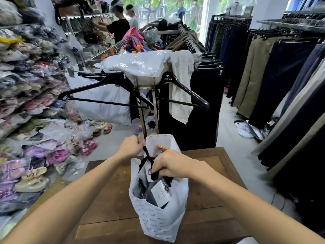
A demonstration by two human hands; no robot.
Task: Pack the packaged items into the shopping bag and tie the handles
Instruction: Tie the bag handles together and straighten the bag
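A white printed shopping bag (158, 219) stands upright on the wooden table (112, 196). Dark packaged items (154, 191) with a white label fill its open top. Its black ribbon handles (148, 158) cross in a knot above the mouth. My left hand (131, 146) grips one black handle end, pulled up and to the left. My right hand (171, 164) grips the other handle end, close over the bag's mouth. A flat packaged item (161, 147) with a yellow edge sticks up behind the knot.
A clothes rack post (155, 110) with black hangers and a plastic-wrapped garment stands just beyond the table. Bagged slippers are piled at left on shelves and floor (52, 152). Trouser racks (281, 67) line the right. Two people stand at the back (121, 23).
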